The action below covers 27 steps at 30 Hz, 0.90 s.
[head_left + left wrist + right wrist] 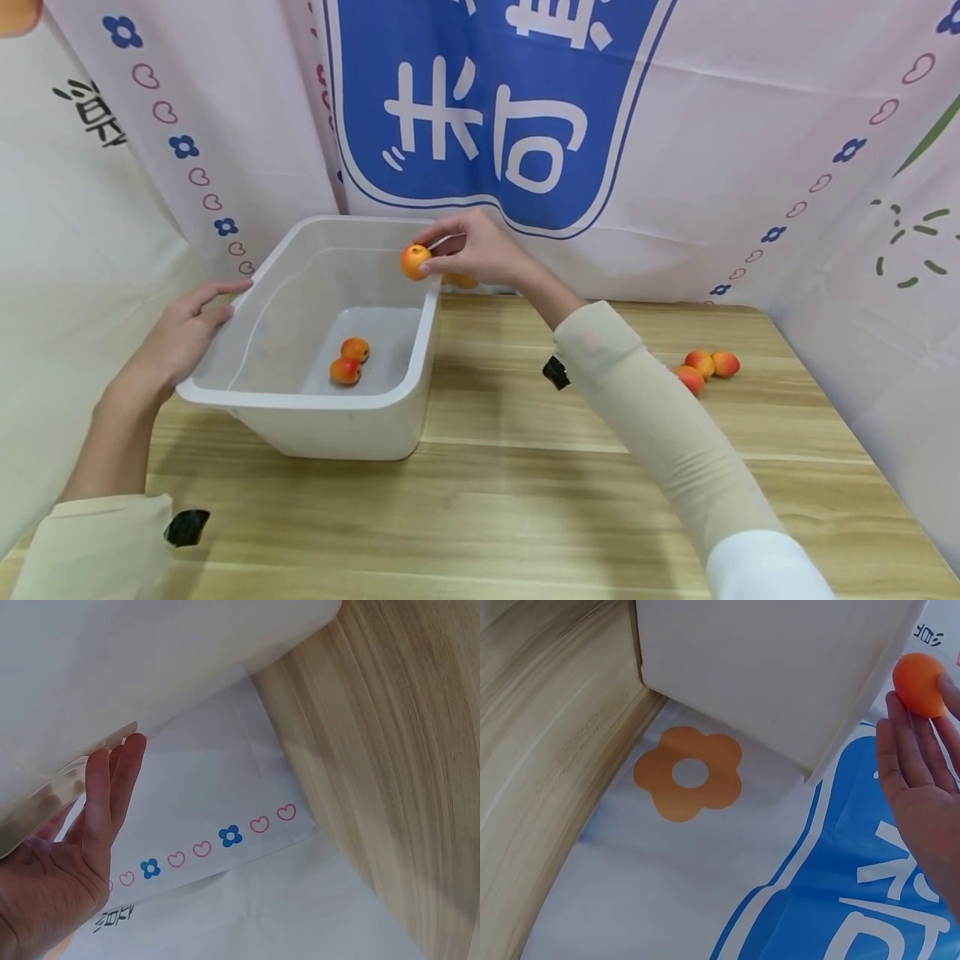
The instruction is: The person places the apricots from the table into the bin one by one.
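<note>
My right hand (480, 250) pinches an orange-red apricot (415, 262) between thumb and fingers at the right rim of a white plastic bin (423, 358). In the right wrist view, the same apricot (919, 684) shows at the fingertips, beside the bin's wall (765, 667). Two more apricots (346, 371) lie together on the bin's floor. On the opposite side, my left hand (180, 333) holds the bin's left rim. The left wrist view shows this hand (82, 832) with its fingers along the outside of the rim.
Several apricots (700, 363) sit in a cluster on the wooden table (525, 500), right of my right sleeve, which partly covers one. A printed cloth (712, 167) with blue lettering hangs behind the table. White cloth also flanks both sides.
</note>
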Each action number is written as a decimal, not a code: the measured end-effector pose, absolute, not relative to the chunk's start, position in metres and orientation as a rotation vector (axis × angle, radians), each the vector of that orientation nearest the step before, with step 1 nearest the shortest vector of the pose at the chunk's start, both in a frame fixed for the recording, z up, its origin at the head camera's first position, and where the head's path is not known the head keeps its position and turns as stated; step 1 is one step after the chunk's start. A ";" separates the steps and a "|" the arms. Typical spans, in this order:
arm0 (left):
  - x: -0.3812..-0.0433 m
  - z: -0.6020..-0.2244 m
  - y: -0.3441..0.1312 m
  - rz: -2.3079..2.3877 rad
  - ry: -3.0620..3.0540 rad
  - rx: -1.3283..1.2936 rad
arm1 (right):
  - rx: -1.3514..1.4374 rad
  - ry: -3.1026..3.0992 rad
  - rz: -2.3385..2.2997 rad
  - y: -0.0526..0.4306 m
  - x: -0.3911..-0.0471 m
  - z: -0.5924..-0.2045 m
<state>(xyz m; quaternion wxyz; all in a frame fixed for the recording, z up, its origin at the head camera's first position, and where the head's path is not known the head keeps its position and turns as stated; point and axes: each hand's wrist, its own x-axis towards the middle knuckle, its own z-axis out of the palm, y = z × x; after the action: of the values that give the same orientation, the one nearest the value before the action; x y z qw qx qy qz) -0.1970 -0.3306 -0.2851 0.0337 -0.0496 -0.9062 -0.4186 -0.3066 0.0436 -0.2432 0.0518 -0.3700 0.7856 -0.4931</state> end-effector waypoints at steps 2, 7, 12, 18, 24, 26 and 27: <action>-0.197 -0.285 -0.331 -1.282 -2.788 -0.154 | -1.145 2.389 -1.486 0.040 -0.307 -0.243; -0.197 -0.285 -0.331 -1.285 -2.783 -0.159 | -1.153 2.383 -1.440 0.029 -0.311 -0.244; -0.196 -0.285 -0.330 -1.285 -2.784 -0.147 | -1.093 2.387 -1.397 0.014 -0.314 -0.246; -0.196 -0.285 -0.330 -1.270 -2.794 -0.126 | -1.075 2.387 -1.350 -0.001 -0.313 -0.248; -0.197 -0.284 -0.329 -1.247 -2.801 -0.107 | -1.109 2.378 -1.311 -0.009 -0.312 -0.249; -0.197 -0.284 -0.329 -1.242 -2.803 -0.102 | -1.114 2.375 -1.303 -0.011 -0.313 -0.249; -0.197 -0.284 -0.329 -1.243 -2.802 -0.103 | -1.121 2.375 -1.301 -0.012 -0.313 -0.250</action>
<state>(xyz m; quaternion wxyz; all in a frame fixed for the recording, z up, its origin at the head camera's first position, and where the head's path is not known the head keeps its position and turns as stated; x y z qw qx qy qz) -0.1975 -0.3293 -0.2842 0.0371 -0.0336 -0.9129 -0.4050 -0.3132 -0.0121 -0.2496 0.1054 -0.3804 0.8058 -0.4415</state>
